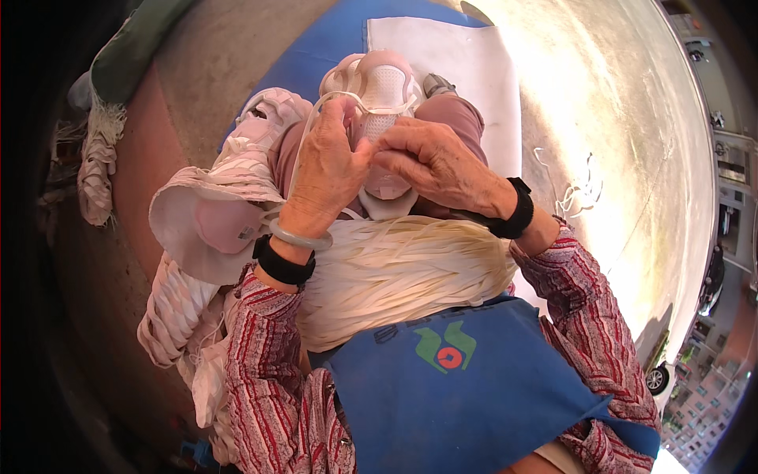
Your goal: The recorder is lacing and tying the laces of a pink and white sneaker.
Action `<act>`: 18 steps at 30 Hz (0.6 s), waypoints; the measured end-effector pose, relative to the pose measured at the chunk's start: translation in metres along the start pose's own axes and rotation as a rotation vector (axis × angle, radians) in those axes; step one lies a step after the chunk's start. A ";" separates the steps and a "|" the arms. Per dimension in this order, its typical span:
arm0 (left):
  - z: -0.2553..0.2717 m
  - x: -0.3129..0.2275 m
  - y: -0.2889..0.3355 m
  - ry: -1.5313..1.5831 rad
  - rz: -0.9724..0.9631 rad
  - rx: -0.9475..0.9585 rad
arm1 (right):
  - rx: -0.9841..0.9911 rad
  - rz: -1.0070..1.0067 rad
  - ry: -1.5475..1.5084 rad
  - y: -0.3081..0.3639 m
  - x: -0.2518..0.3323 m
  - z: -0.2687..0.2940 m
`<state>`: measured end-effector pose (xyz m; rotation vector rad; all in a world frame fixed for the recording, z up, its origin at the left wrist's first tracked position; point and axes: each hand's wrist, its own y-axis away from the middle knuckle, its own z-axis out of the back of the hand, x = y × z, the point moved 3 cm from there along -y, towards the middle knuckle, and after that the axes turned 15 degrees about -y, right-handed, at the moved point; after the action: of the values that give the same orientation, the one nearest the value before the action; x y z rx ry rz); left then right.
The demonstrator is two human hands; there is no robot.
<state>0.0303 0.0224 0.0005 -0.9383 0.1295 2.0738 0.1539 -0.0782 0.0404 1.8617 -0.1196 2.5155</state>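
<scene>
Between my knees lies a pale pink and white shoe upper [385, 83] with a perforated tongue. A thin white lace [345, 94] loops over it and passes my fingers. My left hand [328, 162], with a pale bangle on its wrist, is closed at the upper's left side, pinching the lace. My right hand [438, 158] is closed over the upper's right side, fingertips pressed together; what they hold is hidden behind the fingers. The hands nearly touch. On my lap, just below the upper, rests a thick bundle of white laces [410, 261].
Left of my leg are more pink and white uppers [213, 178] in a stacked heap. A blue apron [450, 395] covers my lap. A white sheet [497, 87] lies over blue cloth [316, 39] ahead. Loose laces [583, 188] lie on the floor at right.
</scene>
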 end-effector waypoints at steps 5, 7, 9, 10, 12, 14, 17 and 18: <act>-0.007 -0.002 -0.004 -0.213 -0.024 -0.044 | -0.250 0.039 0.414 -0.016 -0.025 -0.005; -0.010 0.002 -0.004 -0.281 -0.060 -0.071 | -0.269 0.026 0.497 -0.019 -0.027 -0.012; -0.009 0.003 -0.005 -0.345 -0.098 -0.090 | -0.292 0.006 0.580 -0.020 -0.030 -0.016; -0.009 0.004 -0.007 -0.346 -0.095 -0.055 | -0.298 -0.014 0.615 -0.020 -0.033 -0.016; -0.003 0.005 -0.012 -0.347 -0.090 -0.022 | -0.300 -0.033 0.651 -0.020 -0.034 -0.018; 0.000 0.013 -0.018 -0.104 0.080 0.105 | -0.360 0.011 0.597 -0.019 -0.035 -0.018; 0.004 0.017 -0.025 -0.095 0.074 0.093 | -0.357 0.033 0.593 -0.021 -0.040 -0.015; 0.005 0.016 -0.026 -0.092 0.074 0.094 | -0.356 0.030 0.596 -0.021 -0.041 -0.014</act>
<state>0.0398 0.0518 -0.0008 -0.7912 0.2140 2.1551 0.1538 -0.0544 -0.0014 0.9500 -0.5402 2.7142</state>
